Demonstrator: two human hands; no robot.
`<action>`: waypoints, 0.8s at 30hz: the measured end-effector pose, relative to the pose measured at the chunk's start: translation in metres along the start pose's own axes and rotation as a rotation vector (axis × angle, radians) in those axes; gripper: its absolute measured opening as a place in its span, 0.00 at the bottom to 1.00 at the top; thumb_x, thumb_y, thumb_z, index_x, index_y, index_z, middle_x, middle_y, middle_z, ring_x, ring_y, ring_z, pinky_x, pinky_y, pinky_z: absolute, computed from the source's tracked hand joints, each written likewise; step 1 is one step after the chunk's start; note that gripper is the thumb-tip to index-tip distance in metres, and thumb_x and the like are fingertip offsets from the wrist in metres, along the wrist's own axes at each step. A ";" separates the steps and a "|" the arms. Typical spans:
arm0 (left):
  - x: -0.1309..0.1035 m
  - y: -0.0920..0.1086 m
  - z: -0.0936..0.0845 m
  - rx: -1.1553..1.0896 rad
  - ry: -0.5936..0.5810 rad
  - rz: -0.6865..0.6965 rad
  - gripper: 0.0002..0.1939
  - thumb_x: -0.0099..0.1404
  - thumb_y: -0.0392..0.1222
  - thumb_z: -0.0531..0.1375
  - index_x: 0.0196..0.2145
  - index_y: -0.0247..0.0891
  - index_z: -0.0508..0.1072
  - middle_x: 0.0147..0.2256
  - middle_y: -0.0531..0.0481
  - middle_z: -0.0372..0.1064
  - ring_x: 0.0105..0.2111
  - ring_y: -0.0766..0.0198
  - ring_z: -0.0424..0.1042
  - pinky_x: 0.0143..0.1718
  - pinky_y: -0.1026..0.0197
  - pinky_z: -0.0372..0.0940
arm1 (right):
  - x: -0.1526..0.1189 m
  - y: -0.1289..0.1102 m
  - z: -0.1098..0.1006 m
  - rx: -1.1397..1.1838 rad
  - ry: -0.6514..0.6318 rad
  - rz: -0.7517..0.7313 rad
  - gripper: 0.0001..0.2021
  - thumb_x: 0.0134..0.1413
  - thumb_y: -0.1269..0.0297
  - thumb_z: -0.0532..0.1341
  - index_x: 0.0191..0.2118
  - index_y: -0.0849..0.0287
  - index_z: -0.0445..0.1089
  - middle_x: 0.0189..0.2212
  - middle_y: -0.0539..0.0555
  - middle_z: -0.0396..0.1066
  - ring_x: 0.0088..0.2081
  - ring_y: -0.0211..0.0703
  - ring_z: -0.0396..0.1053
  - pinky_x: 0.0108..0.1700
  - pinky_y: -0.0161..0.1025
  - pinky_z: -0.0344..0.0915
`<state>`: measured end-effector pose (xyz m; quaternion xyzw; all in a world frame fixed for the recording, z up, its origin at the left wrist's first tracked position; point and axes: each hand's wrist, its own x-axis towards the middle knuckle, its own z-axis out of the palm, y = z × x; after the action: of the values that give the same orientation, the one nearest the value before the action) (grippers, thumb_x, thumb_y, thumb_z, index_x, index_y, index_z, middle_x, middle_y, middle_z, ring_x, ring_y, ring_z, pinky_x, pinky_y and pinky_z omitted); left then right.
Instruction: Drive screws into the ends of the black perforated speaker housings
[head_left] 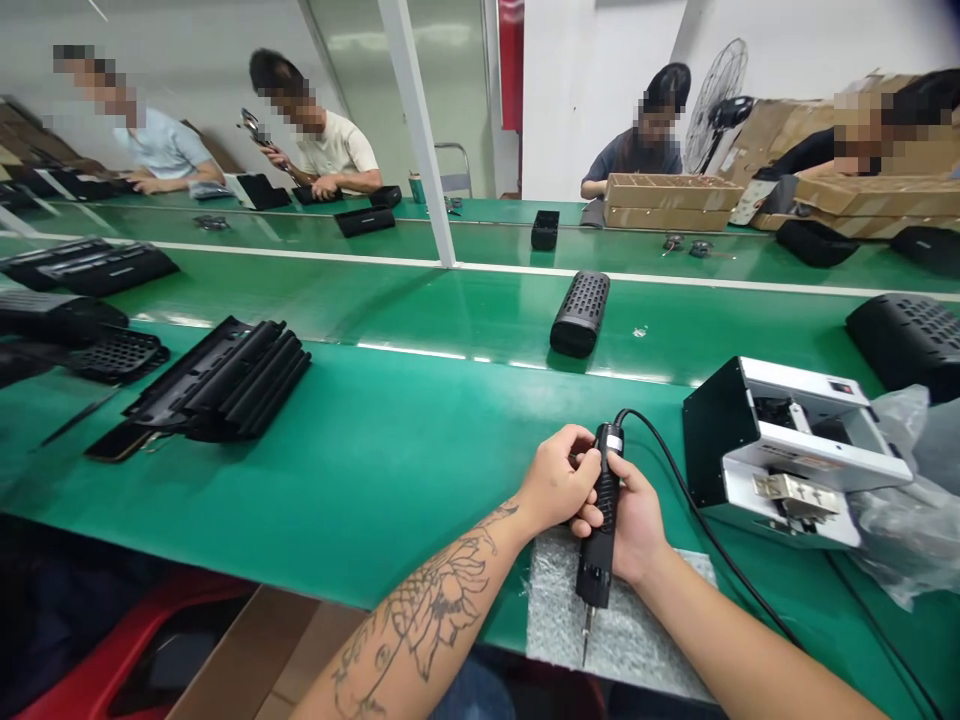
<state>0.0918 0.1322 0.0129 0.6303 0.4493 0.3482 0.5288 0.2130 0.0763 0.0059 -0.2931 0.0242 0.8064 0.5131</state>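
A black electric screwdriver (598, 560) is held over the front edge of the bench, its thin metal bit pointing down toward me. My right hand (639, 525) is wrapped around its body from the right, thumb along the side. From the left, my left hand (556, 480) is closed against the upper body, with fingers curled and thumb on the tool; part of its grip is hidden. Beneath the bit lies a speckled grey mat (551, 625). A black cable (679, 480) loops from the tool's top end to the right.
A black-and-white screw feeder (795, 450) stands at right beside clear plastic bags (911, 530). Stacked black housing parts (217, 385) lie at left on the green bench (390, 480). A perforated black casing (581, 312) stands ahead. Several people sit across, near cardboard boxes (671, 203).
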 end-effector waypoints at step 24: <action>0.003 -0.002 -0.002 0.068 -0.001 0.042 0.08 0.69 0.40 0.59 0.45 0.40 0.75 0.31 0.55 0.74 0.21 0.70 0.70 0.27 0.66 0.67 | -0.001 0.001 0.008 -0.034 0.072 -0.038 0.15 0.61 0.52 0.64 0.33 0.61 0.71 0.20 0.48 0.66 0.16 0.37 0.63 0.20 0.38 0.68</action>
<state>0.0903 0.1359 0.0109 0.6574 0.4474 0.3433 0.4998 0.2088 0.0778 0.0124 -0.3309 0.0232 0.7856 0.5222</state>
